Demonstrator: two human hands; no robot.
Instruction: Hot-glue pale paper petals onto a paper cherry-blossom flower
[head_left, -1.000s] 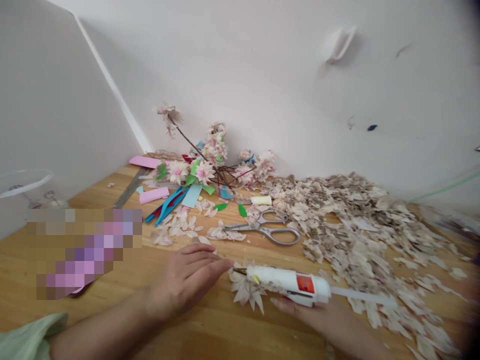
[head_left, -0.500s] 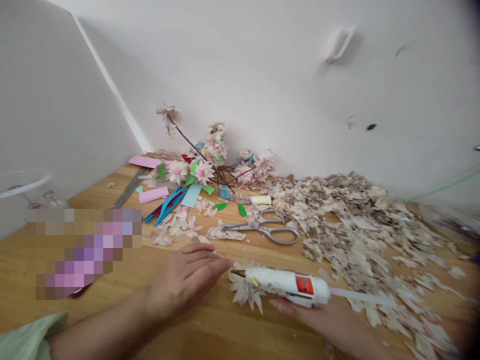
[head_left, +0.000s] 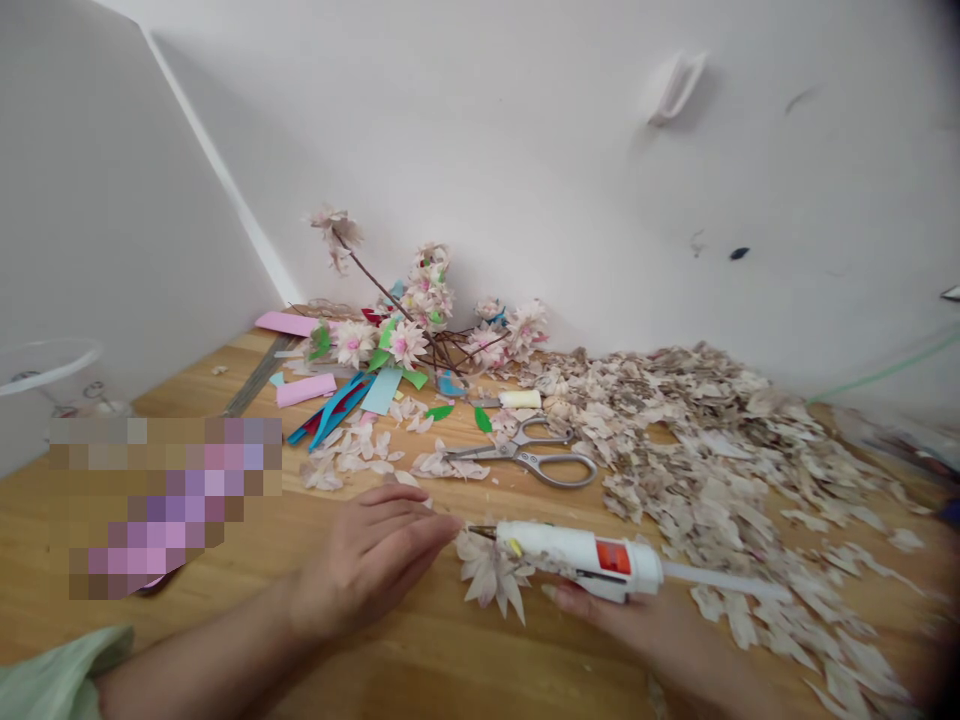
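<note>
My right hand [head_left: 622, 610] is wrapped round a white hot glue gun [head_left: 555, 548]. Its nozzle points left, and a clear glue stick [head_left: 727, 578] sticks out of its back end. Just left of the nozzle, my left hand [head_left: 375, 560] is closed, thumb and fingertips pinched together at the edge of a pale flower made of dry petals [head_left: 495, 580]. The exact grip point is hidden by the fingers. The glue gun's nozzle lies over the upper part of this flower, and its pointed petals spread below.
Scissors [head_left: 525, 455] lie beyond my hands. A big heap of dry petals [head_left: 690, 430] covers the right side. Flowered twigs [head_left: 405, 320], pink paper [head_left: 306, 389] and blue strips [head_left: 337, 410] lie at the back. A blurred-out purple item [head_left: 165, 520] is on the left, near a clear cup [head_left: 60, 380].
The glue gun has shifted slightly right and tilted a little, its nozzle a bit higher relative to the flower. My left hand and the flower have barely moved.
</note>
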